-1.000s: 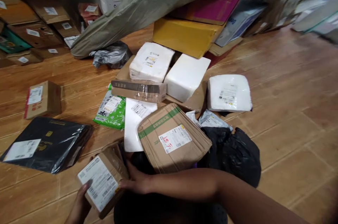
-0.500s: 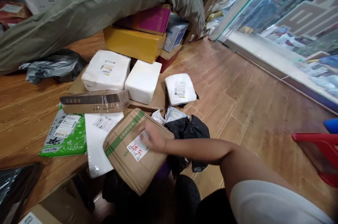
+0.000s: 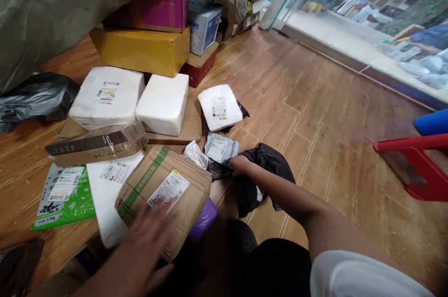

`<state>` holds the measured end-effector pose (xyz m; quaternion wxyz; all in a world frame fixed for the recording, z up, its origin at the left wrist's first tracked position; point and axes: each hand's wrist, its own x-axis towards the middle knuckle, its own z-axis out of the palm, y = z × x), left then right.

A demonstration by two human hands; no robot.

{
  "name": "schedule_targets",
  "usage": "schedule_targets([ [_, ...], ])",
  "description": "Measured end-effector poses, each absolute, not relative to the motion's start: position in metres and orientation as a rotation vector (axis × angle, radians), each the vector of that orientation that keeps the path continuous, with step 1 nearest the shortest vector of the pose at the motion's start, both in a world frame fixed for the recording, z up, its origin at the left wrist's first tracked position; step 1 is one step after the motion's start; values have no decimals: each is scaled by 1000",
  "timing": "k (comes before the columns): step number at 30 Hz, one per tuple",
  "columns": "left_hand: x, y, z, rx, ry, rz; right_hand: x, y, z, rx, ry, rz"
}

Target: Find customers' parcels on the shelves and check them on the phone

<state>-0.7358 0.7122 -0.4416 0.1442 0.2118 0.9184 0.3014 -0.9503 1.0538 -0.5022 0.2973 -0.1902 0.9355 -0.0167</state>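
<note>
**Two-handed work amid scattered parcels**

A person's right hand [image 3: 241, 165] is closed on a gathered edge of a black plastic bag [image 3: 275, 166], which slumps on the wood-plank floor [image 3: 336, 152] to the right of a green-striped cardboard carton [image 3: 191, 203]. The left hand [image 3: 149, 229], blurred, spreads its fingers wide over that carton's near side, grasping nothing; whether the palm touches cannot be told.

Just beyond the carton, toward the bag, lies a grey mailer [image 3: 221, 148]; a white-wrapped parcel [image 3: 220, 108] sits farther off behind it. A purple package [image 3: 204, 218] peeks out from the carton's right side. To the carton's left, a flat white parcel [image 3: 101, 203] runs alongside, its edge hidden by the cardboard, with a green printed bag [image 3: 79, 199] past it.

Thin film such as the bag's probably tears or stretches when pinched at one point, so a fuller fistful, drawn upward rather than sideways, should serve better and spare the neighbouring mailer a drag. The carton looks unevenly supported; a flat palm, pressed lightly and kept off the shipping label [image 3: 170, 189], would steady it without denting its creased walls or hiding the print.
</note>
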Motion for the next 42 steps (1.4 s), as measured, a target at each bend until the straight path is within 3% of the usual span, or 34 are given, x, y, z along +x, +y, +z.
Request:
schedule_targets([
  [3,-769,793,-455,1432,2292,356,-954,1026,-519,-483,2562,-216],
  [5,-785,845,-482,1312,2312,-41,-946,1011,-528,-489,2584,-363],
  [7,-796,875,-507,1186,2314,-185,-934,1003,-536,-491,2547,-502],
  [10,-808,870,-521,1086,2348,-162,-920,1002,-547,-384,2444,-679],
  [13,-813,824,-508,978,2427,-63,-914,997,-554,-199,2237,-793],
  [19,-773,695,-483,880,2392,371,-877,969,-551,-111,2017,-740],
  [23,-726,646,-490,728,2291,327,-851,966,-556,-55,2033,-1010],
  [28,-665,680,-521,608,2244,-31,-858,975,-570,-71,1837,-1172],
  [35,-671,725,-557,472,2155,-52,-842,986,-579,-108,1931,-1267],
  [42,-710,755,-514,435,2021,102,-876,994,-568,-89,2587,-1302],
])
